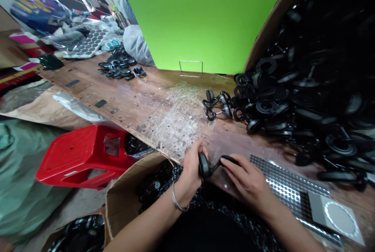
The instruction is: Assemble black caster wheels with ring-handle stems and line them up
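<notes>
Holding one black holder (211, 165) at the near bench (123, 99) edge, both hands on it. Left hand (191, 166) is curled shut round the round disc end, thumb on top; right hand (249, 181) lies flatter, fingers only part bent, fingertips pressing the other end down. The holder spans the gap btwn the hands, just above the bench edge, over the person's lap.

Handling, as a guess: hard plastic w/ a thin arm in the middle, light, stiff, prob. smooth and a bit slippery. Best grip looks like the disc rim or the two ends; the arm is the weak spot if twisted.

Counts: 1 holder in hand. About 3 more lie loose (218, 105) mid-bench, just beside the big pile (307, 99) at right — too many to count. A second small pile (118, 66) sits far left, also uncountable. 1 sticker sheet (281, 181) just right of the right hand, 1 green board (202, 17), 1 red stool (84, 154), 1 carton (125, 201) under the left arm w/ black parts inside.
</notes>
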